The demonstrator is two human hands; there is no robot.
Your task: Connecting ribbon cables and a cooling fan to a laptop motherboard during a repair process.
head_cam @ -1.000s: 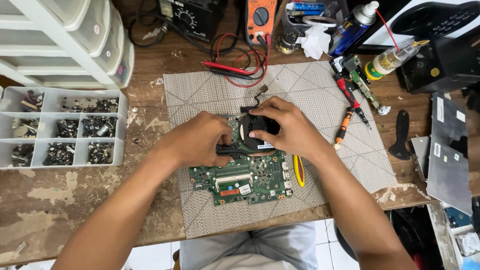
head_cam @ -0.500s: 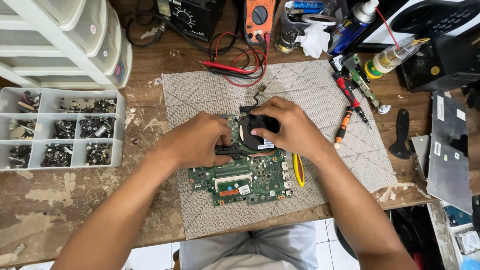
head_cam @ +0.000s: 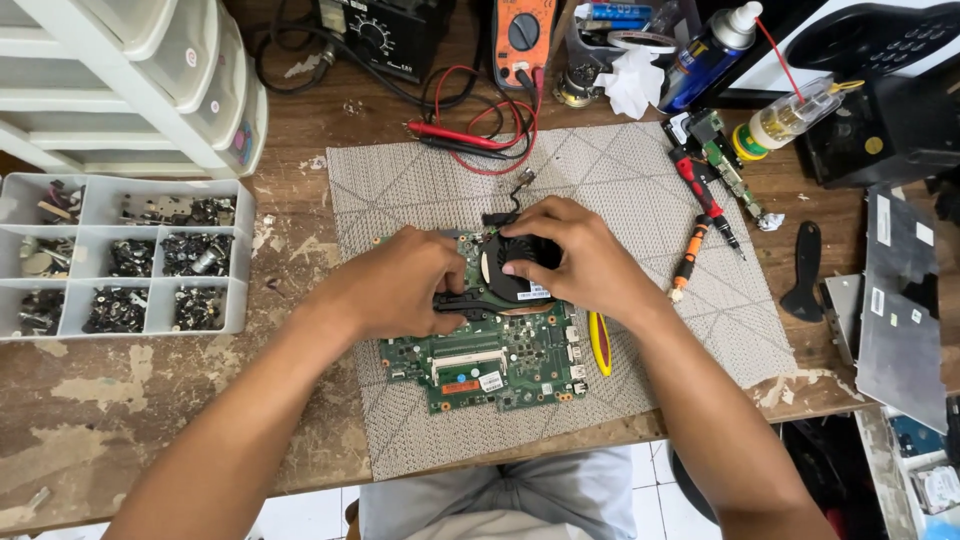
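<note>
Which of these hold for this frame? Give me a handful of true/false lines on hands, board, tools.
1. Both hands rest on the green circuit board. True: the left hand and right hand are on its upper part.
2. The right hand is on the black round fan. True.
3. The board lies straight on the bare wooden table. False: it lies on a grey woven mat.
4. The compartment tray of screws is to the right of the board. False: it sits to the left.
5. The left hand holds the orange-handled screwdriver. False: it lies on the mat, right of the right hand, unheld.
6. A yellow tool lies by the board's right edge. True.
</note>
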